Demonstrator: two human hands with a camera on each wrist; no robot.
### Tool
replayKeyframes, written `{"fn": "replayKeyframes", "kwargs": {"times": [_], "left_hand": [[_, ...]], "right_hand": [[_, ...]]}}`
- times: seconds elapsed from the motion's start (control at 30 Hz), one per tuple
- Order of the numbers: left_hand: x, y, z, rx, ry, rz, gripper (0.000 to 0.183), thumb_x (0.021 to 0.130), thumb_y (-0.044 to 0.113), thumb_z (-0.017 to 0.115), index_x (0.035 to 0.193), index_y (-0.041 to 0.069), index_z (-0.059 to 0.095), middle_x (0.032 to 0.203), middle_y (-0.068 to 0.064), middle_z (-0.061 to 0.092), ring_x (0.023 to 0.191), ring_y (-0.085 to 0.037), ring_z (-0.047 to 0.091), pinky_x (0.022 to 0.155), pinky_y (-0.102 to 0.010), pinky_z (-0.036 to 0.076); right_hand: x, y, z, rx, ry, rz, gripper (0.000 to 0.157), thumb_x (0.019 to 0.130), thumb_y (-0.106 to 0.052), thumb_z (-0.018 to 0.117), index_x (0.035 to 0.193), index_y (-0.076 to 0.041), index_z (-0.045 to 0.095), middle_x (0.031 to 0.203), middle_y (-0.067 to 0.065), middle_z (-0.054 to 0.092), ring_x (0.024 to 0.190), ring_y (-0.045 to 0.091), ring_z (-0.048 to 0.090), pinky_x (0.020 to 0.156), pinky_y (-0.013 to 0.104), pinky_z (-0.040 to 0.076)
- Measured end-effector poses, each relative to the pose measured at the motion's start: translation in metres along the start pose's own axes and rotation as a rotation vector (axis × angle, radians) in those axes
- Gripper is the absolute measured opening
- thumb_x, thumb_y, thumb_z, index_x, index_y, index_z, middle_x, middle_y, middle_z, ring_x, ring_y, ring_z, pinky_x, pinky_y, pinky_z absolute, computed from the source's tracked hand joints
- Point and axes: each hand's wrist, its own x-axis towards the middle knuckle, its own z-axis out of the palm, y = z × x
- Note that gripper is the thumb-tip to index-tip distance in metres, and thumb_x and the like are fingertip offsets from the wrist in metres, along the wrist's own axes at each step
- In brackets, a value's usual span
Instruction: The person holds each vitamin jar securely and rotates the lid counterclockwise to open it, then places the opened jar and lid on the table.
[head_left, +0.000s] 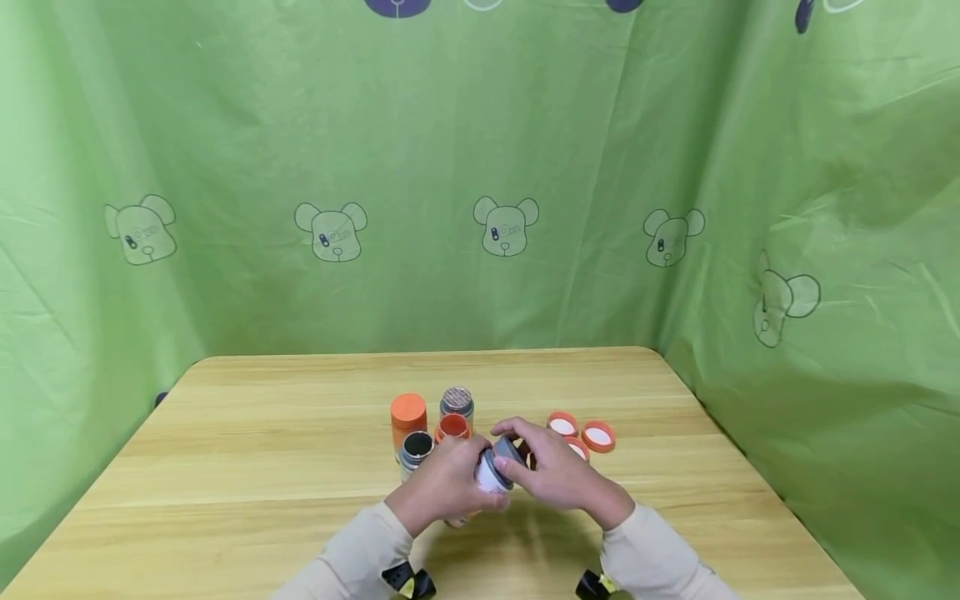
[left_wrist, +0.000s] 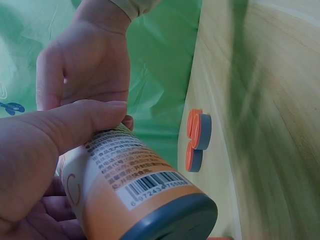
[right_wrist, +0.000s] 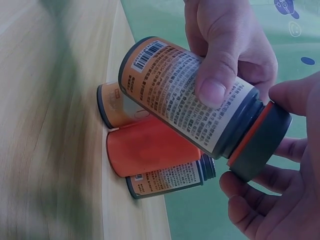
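My left hand [head_left: 450, 482] grips a supplement bottle [right_wrist: 170, 95] with an orange and white label, a barcode and a dark grey base. It is tilted above the table, its neck toward my right hand [head_left: 558, 471]. Between thumb and fingers, the right hand holds a dark grey screw lid [right_wrist: 260, 145] with an orange rim, up against the bottle's mouth. Whether the threads are engaged I cannot tell. Just beyond the left hand stand an open grey-necked bottle [head_left: 417, 446], an open orange bottle [head_left: 453, 427], an orange-topped bottle [head_left: 408, 412] and a grey bottle [head_left: 457, 402].
Loose lids lie to the right of the hands on the wooden table [head_left: 285, 433]: one lid [head_left: 598, 436], another lid [head_left: 562, 423] and a third partly behind the right hand. A green curtain [head_left: 420, 167] with bear-head prints hangs behind the table and along its sides.
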Motion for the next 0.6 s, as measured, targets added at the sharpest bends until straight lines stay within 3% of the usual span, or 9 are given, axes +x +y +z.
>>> {"fn": "replayKeyframes", "kwargs": {"times": [0.6], "left_hand": [[-0.0001, -0.0023, 0.0033, 0.026, 0.023, 0.034, 0.047, 0.066, 0.033, 0.088, 0.096, 0.005, 0.063, 0.076, 0.005, 0.057, 0.062, -0.004, 0.052, 0.055, -0.018, 0.045]], "right_hand": [[-0.0017, 0.0045, -0.0014, 0.021, -0.009, -0.113, 0.035, 0.095, -0.018, 0.061, 0.126, -0.005, 0.052, 0.099, 0.002, 0.061, 0.085, 0.020, 0.059, 0.068, 0.030, 0.050]]}}
